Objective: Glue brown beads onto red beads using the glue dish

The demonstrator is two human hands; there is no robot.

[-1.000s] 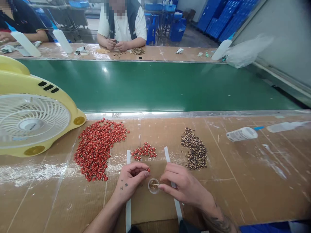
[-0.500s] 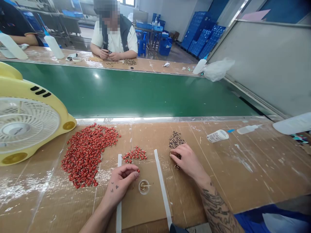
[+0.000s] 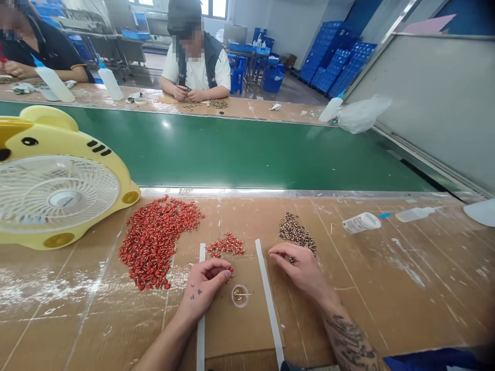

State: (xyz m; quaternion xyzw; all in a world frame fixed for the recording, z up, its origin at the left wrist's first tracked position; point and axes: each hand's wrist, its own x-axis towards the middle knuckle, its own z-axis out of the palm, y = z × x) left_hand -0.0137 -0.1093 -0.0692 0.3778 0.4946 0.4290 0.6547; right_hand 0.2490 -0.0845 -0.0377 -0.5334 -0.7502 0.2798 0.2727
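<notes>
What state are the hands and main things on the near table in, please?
Left hand, pinching a red piece.
Right hand, curled; contents unclear.
Dark pile, partly behind right hand.
Clear cup, open, stick across it.
Large red pile, heaped.
Small red pile, loosely spread.
White container, on its side.
Clear bottle, lying down.
Yellow fan, spinning or not unclear.

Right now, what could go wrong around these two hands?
The small red piece pinched in the left hand could slip out. The thin stick juts past the rim of the clear cup, so a passing hand might knock it. The right hand, close by the dark-and-tan pile, could scatter its pieces.
</notes>
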